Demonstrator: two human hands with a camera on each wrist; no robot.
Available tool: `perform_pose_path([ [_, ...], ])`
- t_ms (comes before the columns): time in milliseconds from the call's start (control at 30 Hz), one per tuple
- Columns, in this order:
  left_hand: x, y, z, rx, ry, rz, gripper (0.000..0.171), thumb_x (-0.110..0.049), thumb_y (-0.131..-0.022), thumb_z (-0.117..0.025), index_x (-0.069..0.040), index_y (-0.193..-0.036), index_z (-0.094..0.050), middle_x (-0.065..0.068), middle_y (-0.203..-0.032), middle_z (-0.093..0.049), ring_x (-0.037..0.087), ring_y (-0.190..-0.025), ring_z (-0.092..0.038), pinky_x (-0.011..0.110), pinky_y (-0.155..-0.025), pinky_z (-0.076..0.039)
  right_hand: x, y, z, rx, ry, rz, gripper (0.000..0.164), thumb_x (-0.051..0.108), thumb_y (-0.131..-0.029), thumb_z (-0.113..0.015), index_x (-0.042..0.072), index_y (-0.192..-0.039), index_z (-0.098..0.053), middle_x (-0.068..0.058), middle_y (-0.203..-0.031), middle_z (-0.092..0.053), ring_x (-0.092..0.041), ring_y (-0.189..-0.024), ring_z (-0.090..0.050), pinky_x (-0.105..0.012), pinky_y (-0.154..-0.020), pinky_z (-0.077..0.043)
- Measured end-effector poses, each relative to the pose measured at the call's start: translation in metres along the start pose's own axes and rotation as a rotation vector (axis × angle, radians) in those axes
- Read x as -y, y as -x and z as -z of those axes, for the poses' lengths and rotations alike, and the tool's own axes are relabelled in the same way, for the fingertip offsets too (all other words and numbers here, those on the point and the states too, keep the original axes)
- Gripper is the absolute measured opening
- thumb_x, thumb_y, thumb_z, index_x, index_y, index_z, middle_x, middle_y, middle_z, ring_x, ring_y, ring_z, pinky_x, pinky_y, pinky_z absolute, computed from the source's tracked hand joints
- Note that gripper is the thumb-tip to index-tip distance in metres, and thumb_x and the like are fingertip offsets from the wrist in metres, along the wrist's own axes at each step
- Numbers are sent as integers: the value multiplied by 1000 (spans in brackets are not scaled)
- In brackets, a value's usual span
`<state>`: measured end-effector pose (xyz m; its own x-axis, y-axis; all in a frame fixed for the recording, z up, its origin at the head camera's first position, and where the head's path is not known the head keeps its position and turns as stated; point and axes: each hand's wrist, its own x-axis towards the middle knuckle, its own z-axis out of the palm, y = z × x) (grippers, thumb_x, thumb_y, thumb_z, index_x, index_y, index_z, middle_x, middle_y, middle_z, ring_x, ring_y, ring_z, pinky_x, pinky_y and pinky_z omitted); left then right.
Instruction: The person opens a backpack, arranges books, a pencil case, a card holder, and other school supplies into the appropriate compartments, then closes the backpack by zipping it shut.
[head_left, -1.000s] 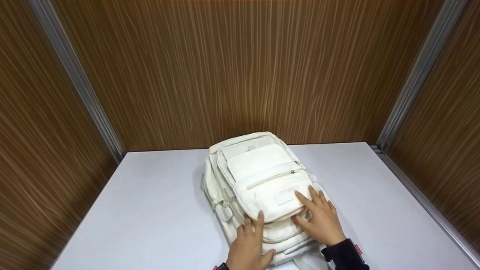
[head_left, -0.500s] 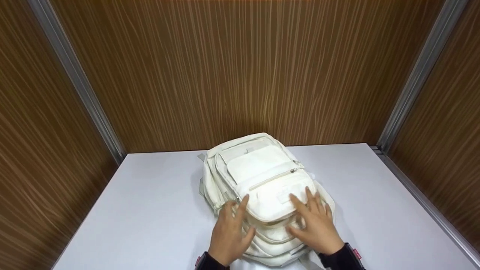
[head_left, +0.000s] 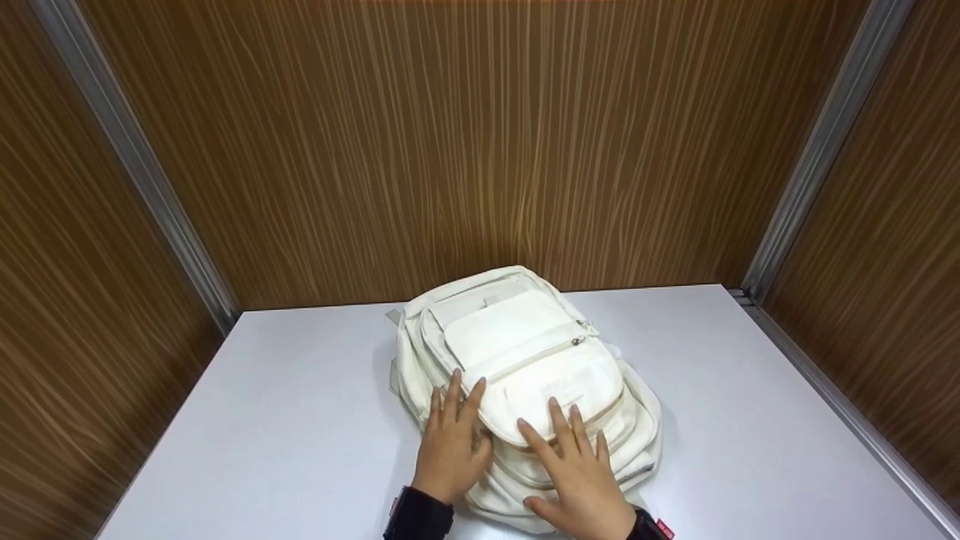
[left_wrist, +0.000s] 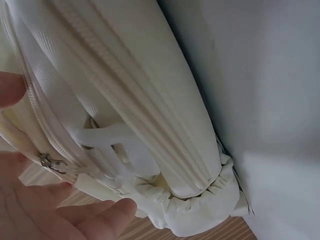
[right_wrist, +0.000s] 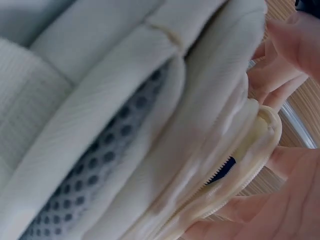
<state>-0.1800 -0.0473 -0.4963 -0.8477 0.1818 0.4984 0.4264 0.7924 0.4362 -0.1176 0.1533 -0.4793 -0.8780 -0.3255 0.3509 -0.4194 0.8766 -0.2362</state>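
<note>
A cream-white backpack (head_left: 495,330) lies on its back on the table, slightly turned, its front pockets facing up. Along the left side of the front pocket, my left hand (head_left: 448,454) rests with fingers extended, beside a metal zipper pull (left_wrist: 52,164) in the left wrist view. My right hand (head_left: 581,480) spreads its fingers over the near edge of that pocket, below a pale label patch (head_left: 566,386). In the right wrist view a zipper gap (right_wrist: 220,171) shows something dark blue inside. Neither hand grips anything.
The white table (head_left: 300,420) extends to both sides of the backpack. A wood-grain panel (head_left: 480,150) stands behind it, with more panels and grey metal posts (head_left: 817,142) at the sides. Grey dotted mesh (right_wrist: 95,165) shows in the right wrist view.
My left hand has moved leftward and up along the backpack's side. The right hand has shifted left and toward me. The backpack has turned slightly, its near end's right side now uncovered.
</note>
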Motion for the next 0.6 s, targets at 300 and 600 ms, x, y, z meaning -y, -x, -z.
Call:
perform_pose_path([
  [300, 2, -1, -1, -52, -8, -25, 68, -18, -81, -69, -19, -145, -47, 17, -154, -36, 57, -133, -38, 64, -103, -41, -6, -2, -4, -42, 47, 23, 98, 30, -67, -88, 29, -151, -38, -21, -159, -26, -54, -140, -29, -82, -95, -29],
  [600, -2, 1, -3, -57, -66, -39, 68, -31, -80, -71, -20, -144, -49, 18, -151, -41, 54, -137, -35, 61, -111, -33, -21, -4, 3, -71, 59, 63, 92, 30, -67, -87, 33, -148, -42, -17, -157, -35, -52, -138, -35, -81, -95, -30],
])
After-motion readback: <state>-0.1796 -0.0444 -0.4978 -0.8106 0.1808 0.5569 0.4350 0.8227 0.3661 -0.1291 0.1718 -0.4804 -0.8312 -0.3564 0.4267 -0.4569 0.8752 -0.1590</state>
